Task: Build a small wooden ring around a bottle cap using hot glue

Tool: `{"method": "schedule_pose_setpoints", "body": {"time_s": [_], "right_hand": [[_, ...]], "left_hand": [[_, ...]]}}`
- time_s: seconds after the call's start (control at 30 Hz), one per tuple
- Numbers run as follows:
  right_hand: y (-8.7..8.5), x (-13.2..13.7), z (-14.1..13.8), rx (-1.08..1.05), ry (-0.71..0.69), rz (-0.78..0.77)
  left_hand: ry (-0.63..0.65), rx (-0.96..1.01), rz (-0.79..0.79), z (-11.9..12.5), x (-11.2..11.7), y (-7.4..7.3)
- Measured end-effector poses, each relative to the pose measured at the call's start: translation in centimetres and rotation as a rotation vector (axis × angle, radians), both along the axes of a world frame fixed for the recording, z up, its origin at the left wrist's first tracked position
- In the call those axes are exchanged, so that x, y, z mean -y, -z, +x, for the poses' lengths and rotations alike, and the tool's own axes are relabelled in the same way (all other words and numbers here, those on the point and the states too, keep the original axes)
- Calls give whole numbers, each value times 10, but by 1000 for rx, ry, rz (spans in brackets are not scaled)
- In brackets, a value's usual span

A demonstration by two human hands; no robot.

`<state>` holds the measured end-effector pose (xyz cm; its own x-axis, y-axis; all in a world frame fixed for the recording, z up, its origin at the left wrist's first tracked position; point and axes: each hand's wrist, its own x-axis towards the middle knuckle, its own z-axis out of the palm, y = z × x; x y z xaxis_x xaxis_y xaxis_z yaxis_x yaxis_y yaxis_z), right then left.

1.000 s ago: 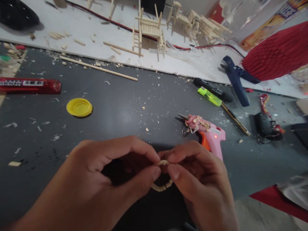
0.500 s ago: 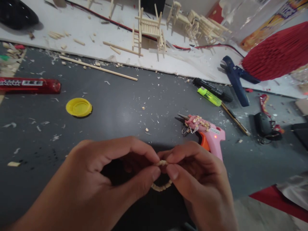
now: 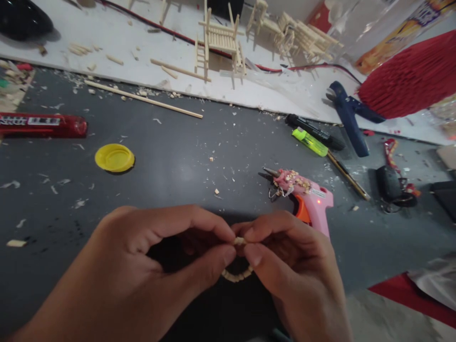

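My left hand [image 3: 142,270] and my right hand [image 3: 295,270] meet low in the middle of the view, over the dark grey table [image 3: 178,156]. Both pinch a small ring of short wooden pieces [image 3: 238,274] between thumb and forefinger; only its top and its lower arc show, the remainder is hidden by my fingers. Just behind my right hand lies a pink hot glue gun [image 3: 302,192], its nozzle pointing left and its body stuck with wood bits.
A yellow lid [image 3: 114,157] and a red tube [image 3: 42,126] lie at the left. A long wooden stick [image 3: 142,99], a green lighter [image 3: 309,142], a black marker [image 3: 315,132] and a blue tool [image 3: 349,116] lie farther back. Small stick-built chairs [image 3: 219,42] stand on the white board.
My hands have stayed pinched on the wooden ring, with only slight finger shifts. The view has drifted slightly, nothing else has moved.
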<state>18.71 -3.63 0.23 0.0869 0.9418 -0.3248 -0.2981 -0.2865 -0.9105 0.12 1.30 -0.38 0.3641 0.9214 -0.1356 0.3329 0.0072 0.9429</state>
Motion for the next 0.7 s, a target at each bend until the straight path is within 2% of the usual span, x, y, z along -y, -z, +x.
{"method": "schedule_pose_setpoints", "body": {"time_s": [0.5,0.7], "right_hand": [[-2,-1,-1,-2,-16,-3],[1,2,1,-17,-37,-3]], "left_hand": [[-35,-1,41,0,2,0],[3,-20,31,-2,2,-1]]}}
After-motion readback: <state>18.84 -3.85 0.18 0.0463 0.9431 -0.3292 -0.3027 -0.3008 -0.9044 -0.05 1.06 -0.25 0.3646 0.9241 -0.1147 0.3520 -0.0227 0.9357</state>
